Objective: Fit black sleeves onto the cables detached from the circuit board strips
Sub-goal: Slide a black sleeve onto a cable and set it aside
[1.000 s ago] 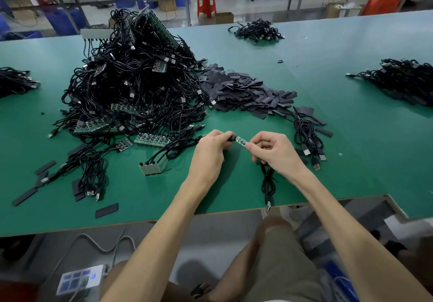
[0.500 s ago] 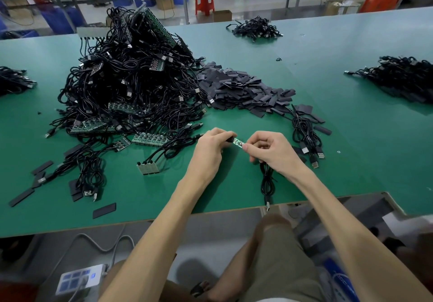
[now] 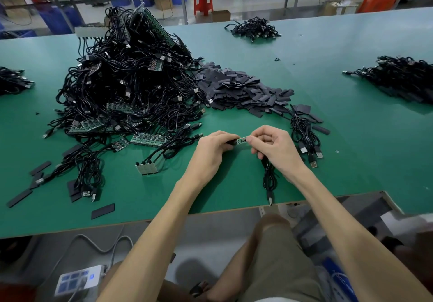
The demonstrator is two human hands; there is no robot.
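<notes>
My left hand [image 3: 214,150] and my right hand [image 3: 273,146] hold a small green circuit board piece [image 3: 241,140] between them, just above the green table [image 3: 234,184]. My left fingers pinch a black piece [image 3: 231,142] at the board's left end, likely a sleeve. My right fingers pinch the board's right end. A black cable [image 3: 269,179] hangs from under my right hand and ends in a USB plug at the table's front edge. A heap of flat black sleeves [image 3: 241,90] lies beyond my hands.
A big tangle of black cables with circuit board strips [image 3: 126,90] fills the left middle. Cable bundles lie at the right [image 3: 400,76], far centre [image 3: 255,28] and left edge [image 3: 11,81]. Loose cables [image 3: 304,133] lie right of my right hand; stray sleeves [image 3: 103,210] front left.
Both hands keep the same hold on the small board. Only the camera view has shifted slightly.
</notes>
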